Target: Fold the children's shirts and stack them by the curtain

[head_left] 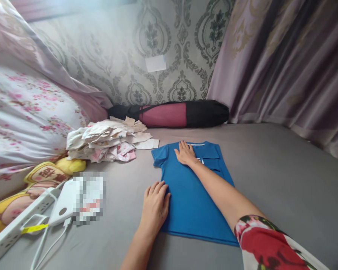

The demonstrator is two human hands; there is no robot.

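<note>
A blue short-sleeved T-shirt [191, 202] lies spread on the grey bed sheet, its neckline toward the wall. On the right its sleeve is folded inward over the body, partly covering a white print. My right hand [185, 153] rests flat on the upper part near the collar, fingers spread, with the forearm crossing the shirt. At the shirt's left side edge is my left hand [155, 200], fingers loosely stretched and touching the fabric. Neither hand visibly grips any cloth.
A pile of light baby clothes [109, 138] sits at the back left. Behind it lies a black and pink long bag [163, 115] against the wall. At left are a power strip [15, 228], a white power bank [65, 202], cables and a yellow plush toy [70, 165]. Curtains hang both sides.
</note>
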